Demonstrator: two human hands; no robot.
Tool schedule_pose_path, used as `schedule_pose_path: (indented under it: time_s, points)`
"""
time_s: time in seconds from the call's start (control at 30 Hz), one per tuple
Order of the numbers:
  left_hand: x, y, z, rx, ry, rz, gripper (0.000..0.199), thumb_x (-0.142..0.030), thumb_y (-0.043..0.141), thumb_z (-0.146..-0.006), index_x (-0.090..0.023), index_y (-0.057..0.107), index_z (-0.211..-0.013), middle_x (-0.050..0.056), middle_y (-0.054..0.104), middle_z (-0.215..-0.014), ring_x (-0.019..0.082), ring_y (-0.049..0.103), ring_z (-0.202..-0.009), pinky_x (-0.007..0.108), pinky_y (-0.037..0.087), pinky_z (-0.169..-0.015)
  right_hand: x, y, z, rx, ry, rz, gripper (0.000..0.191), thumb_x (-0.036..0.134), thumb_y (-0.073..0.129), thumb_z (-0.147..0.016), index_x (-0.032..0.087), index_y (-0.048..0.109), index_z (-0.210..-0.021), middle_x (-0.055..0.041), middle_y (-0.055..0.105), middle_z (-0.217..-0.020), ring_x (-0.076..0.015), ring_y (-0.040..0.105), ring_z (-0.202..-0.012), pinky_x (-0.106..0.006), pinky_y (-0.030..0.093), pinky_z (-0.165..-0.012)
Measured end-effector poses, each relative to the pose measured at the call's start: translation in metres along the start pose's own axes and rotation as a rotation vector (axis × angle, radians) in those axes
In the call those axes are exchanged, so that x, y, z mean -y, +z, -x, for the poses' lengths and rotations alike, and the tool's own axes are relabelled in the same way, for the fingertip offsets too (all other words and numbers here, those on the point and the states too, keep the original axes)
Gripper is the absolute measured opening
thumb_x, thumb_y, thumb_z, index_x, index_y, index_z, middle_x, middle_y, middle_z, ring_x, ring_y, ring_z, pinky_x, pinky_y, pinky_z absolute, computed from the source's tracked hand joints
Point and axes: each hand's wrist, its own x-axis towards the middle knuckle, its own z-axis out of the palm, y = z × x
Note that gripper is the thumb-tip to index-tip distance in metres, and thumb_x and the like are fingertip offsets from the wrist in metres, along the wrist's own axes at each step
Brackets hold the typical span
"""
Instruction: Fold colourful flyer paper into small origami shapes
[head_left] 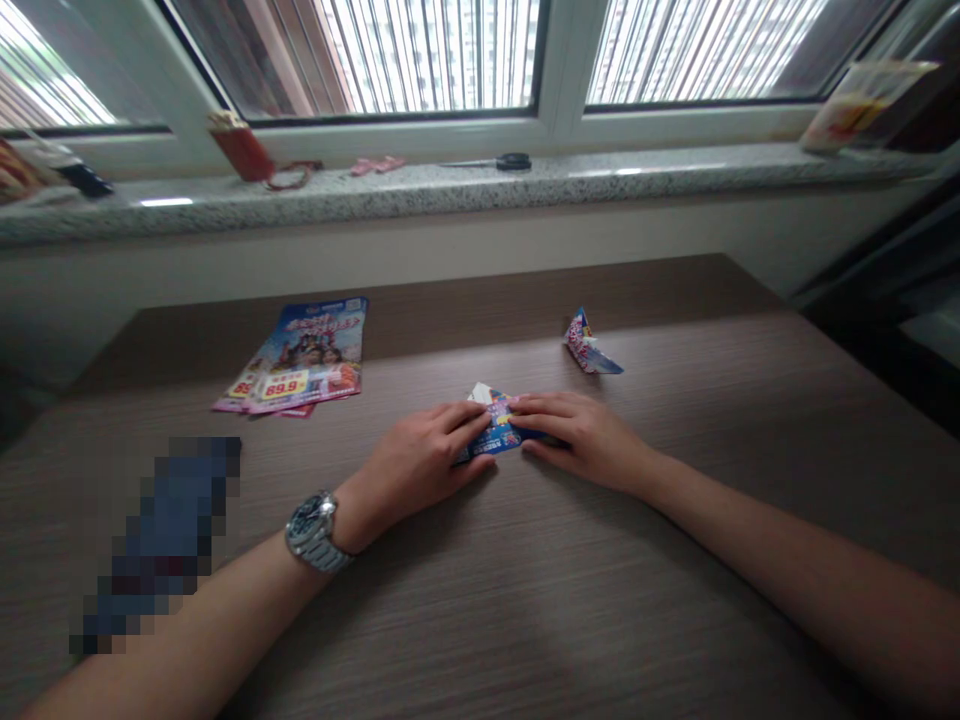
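Observation:
A small folded leaflet [497,430], blue with coloured print and a white corner, lies on the table between my two hands. My left hand [424,445], with a metal watch [319,530] on its wrist, holds the left part, fingers on top and thumb along the near edge. From the other side my right hand [581,435] has its fingers over the right part, thumb close to the near edge. The fingers cover much of the leaflet. Farther back to the right stands a folded paper shape [589,345] in similar print, touched by neither hand.
Several printed leaflets [315,355] lie in a stack on the wooden table [465,600] at the back left. A pixelated dark object [161,540] rests beside my left forearm. On the stone windowsill [420,200] are scissors [514,161] and a red box [244,150].

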Motion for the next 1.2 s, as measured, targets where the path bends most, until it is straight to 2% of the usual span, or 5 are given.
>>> schedule_pose_path:
  time_s: [0.17,0.63,0.83,0.97,1.2]
  points:
    - [0.000,0.002,0.002,-0.013,-0.004,-0.004,0.045,-0.043,0.060,-0.099,-0.018,0.061,-0.136,0.011,0.066,-0.135,0.028,0.068,-0.116,0.040,0.058,-0.098,0.000,-0.001,0.000,-0.013,-0.003,-0.005,0.030,0.030,0.061,-0.099,0.023,0.067,-0.128,-0.0091,0.068,-0.136,-0.0262,0.062,-0.126,-0.047,0.051,-0.107]
    - [0.001,0.005,0.002,-0.058,0.012,0.053,0.033,-0.030,0.053,-0.101,-0.019,0.064,-0.131,0.008,0.067,-0.134,0.025,0.069,-0.115,0.038,0.059,-0.097,-0.002,-0.001,0.001,-0.017,-0.024,-0.008,0.030,0.030,0.063,-0.098,0.026,0.067,-0.127,-0.0094,0.068,-0.134,-0.0273,0.063,-0.125,-0.049,0.052,-0.104]
    - [0.001,0.004,0.000,-0.052,0.007,0.083,0.034,-0.036,0.054,-0.102,-0.021,0.064,-0.130,0.008,0.068,-0.132,0.026,0.068,-0.116,0.042,0.057,-0.100,-0.003,-0.002,0.000,-0.043,-0.012,-0.119,0.027,0.022,0.055,-0.102,0.026,0.069,-0.124,-0.0082,0.071,-0.129,-0.0236,0.066,-0.121,-0.044,0.054,-0.103]
    - [0.003,0.003,0.000,-0.055,0.015,0.107,0.042,-0.044,0.061,-0.098,-0.020,0.063,-0.132,0.010,0.066,-0.133,0.027,0.065,-0.118,0.043,0.055,-0.101,-0.002,-0.003,0.000,-0.098,0.058,-0.189,0.025,0.020,0.054,-0.102,0.024,0.070,-0.121,-0.0088,0.073,-0.122,-0.0221,0.068,-0.116,-0.041,0.055,-0.102]
    - [0.010,0.003,0.000,-0.199,-0.002,0.161,0.024,-0.025,0.056,-0.102,-0.021,0.067,-0.122,0.008,0.072,-0.119,0.020,0.070,-0.104,0.033,0.058,-0.090,0.001,-0.008,0.000,-0.168,0.130,-0.201,0.022,0.021,0.054,-0.102,0.024,0.070,-0.117,-0.0066,0.075,-0.116,-0.0215,0.070,-0.110,-0.040,0.055,-0.101]
